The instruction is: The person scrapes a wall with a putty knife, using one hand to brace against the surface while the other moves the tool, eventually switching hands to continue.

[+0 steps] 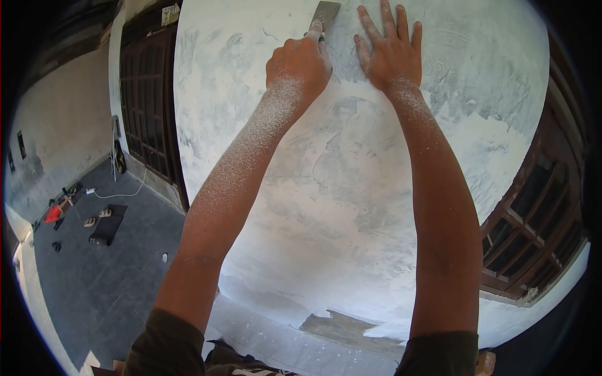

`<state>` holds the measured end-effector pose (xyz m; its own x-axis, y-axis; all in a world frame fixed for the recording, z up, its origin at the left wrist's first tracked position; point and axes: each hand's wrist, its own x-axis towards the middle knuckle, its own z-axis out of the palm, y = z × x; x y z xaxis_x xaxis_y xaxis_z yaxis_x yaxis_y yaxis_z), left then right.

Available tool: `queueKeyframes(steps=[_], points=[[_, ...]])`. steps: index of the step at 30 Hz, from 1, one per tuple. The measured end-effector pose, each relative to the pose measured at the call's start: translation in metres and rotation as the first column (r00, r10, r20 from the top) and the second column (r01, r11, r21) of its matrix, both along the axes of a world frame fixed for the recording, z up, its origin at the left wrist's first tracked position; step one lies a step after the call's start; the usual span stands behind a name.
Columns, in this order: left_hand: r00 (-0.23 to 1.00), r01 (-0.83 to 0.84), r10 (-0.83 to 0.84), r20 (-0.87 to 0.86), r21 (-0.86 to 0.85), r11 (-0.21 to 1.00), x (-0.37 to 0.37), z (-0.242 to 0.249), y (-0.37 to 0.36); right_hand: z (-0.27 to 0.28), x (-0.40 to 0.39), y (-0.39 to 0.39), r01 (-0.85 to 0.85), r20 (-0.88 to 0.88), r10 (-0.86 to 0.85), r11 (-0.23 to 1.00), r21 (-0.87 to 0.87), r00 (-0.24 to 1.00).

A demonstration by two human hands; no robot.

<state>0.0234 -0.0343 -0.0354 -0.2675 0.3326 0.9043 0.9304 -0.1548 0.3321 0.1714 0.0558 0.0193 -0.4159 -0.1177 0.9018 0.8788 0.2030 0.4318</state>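
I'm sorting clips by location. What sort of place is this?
Probably a house's porch or terrace: there's a patchy white wall, a wooden-framed window, and sandals on the grey floor.

Wall [351, 200] straight ahead, left window [147, 106] set farther back, right window [533, 216] to its right. Left hand [300, 67] before wall, scraper [328, 12] in it; right hand [392, 59] on wall, right of scraper. Floor [125, 276] at left: mat [108, 227], sandals [89, 222] at its far left edge, cord [139, 188] beyond, near left window. Side wall [69, 119] far left.
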Motion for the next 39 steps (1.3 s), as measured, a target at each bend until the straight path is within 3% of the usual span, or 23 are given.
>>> queueKeyframes(steps=[3, 22, 25, 27, 33, 39], points=[[0.995, -0.062, 0.06, -0.075, -0.021, 0.998, 0.0, 0.014, -0.003, 0.0, 0.0, -0.003, 0.004, 0.0, -0.004, 1.0, -0.02, 1.0], [0.994, -0.092, 0.09, -0.054, -0.034, 0.995, 0.001, 0.008, 0.003, -0.001, 0.001, -0.002, -0.01, -0.001, 0.01, 1.0, 0.001, 1.0], [0.987, -0.079, 0.076, -0.144, -0.018, 0.997, -0.002, 0.017, -0.004, -0.001, 0.001, -0.002, -0.001, 0.001, 0.001, 1.0, 0.008, 1.0], [0.995, -0.087, 0.084, -0.061, -0.048, 0.995, -0.002, 0.007, -0.001, -0.001, 0.001, -0.005, -0.011, -0.001, 0.011, 1.0, -0.012, 1.0], [0.995, -0.074, 0.073, -0.07, -0.009, 0.997, -0.003, 0.018, 0.003, -0.001, 0.001, -0.003, -0.018, 0.001, 0.019, 1.0, -0.014, 1.0], [0.999, -0.046, 0.044, -0.029, -0.069, 0.997, 0.001, -0.004, -0.003, -0.002, 0.002, -0.004, -0.011, 0.003, 0.011, 1.0, -0.016, 1.0]])
